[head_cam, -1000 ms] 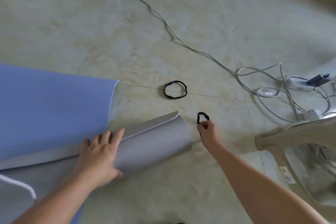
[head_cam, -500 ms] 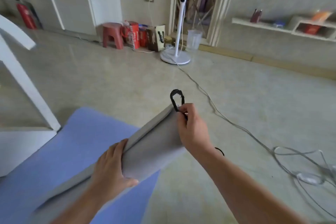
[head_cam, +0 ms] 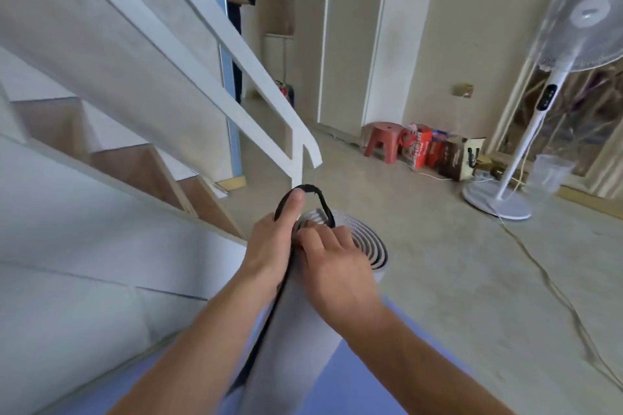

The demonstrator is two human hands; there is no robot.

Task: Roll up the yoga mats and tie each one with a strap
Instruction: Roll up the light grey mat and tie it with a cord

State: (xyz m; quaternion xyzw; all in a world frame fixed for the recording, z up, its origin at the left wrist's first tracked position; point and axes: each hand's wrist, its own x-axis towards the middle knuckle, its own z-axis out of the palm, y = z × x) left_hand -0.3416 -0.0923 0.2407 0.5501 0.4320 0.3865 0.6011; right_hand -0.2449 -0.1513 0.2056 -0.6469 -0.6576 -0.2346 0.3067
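A rolled grey yoga mat [head_cam: 296, 330] is held up off the floor, its far end showing black and grey spiral layers [head_cam: 364, 242]. A black elastic strap loop [head_cam: 320, 202] is stretched open at that end. My left hand [head_cam: 273, 242] grips the roll's left side, thumb inside the loop. My right hand [head_cam: 333, 266] lies on top of the roll near the end, its fingers pinching the strap. A blue mat [head_cam: 354, 381] lies flat on the floor beneath.
A white staircase with a slanted handrail [head_cam: 236, 54] stands close on the left. A white standing fan [head_cam: 499, 199] and its cable [head_cam: 553, 283] are on the right. A red stool [head_cam: 384, 141] and boxes stand by the far wall. A person stands in the doorway [head_cam: 239, 10].
The view has swung up from the floor toward the stairs. The rolled mat was lifted off the floor, and both hands moved to its end, spreading the strap loop there.
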